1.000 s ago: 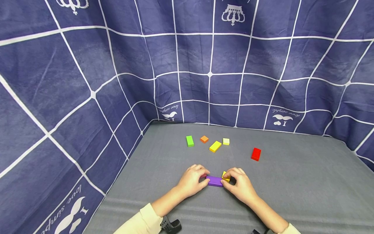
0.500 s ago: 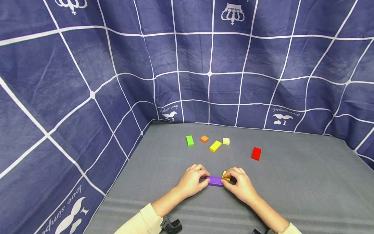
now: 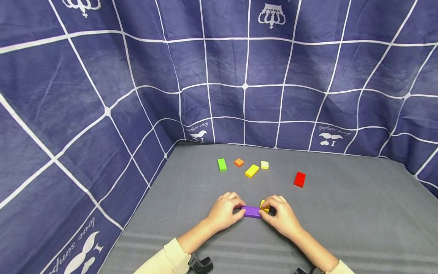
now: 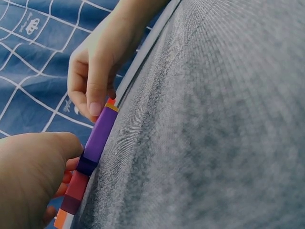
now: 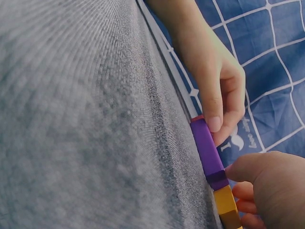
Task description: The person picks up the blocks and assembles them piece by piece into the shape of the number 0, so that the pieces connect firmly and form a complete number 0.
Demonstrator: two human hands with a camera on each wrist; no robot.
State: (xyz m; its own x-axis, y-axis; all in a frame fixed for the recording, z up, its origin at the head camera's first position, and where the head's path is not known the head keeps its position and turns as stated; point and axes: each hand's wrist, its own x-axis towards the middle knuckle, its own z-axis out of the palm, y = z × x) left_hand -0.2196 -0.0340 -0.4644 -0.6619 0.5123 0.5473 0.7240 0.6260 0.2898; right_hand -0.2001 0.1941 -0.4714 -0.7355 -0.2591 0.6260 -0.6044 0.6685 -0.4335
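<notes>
A long purple block [image 3: 251,212] lies flat on the grey surface between the two hands. My left hand [image 3: 222,214] holds its left end, thumb on the near side and fingers curled behind. At the other end my right hand [image 3: 283,217] pinches it with thumb and forefinger. A yellow block [image 3: 263,205] shows partly under the right fingers, and the right wrist view has the same yellow block [image 5: 226,206] at the purple one's end. In the left wrist view a pinkish-red block [image 4: 75,191] adjoins the purple block near the left fingers; the head view hides it.
Farther back lie a green block [image 3: 222,165], an orange block [image 3: 239,163], another yellow block [image 3: 252,171] and a pale yellow cube [image 3: 265,165]. A red block [image 3: 299,179] sits farther right. Blue checked cloth [image 3: 226,64] hangs behind and at left.
The reddish patch that showed under the left fingers one second ago no longer shows in the head view. Both hands and the purple block have hardly moved.
</notes>
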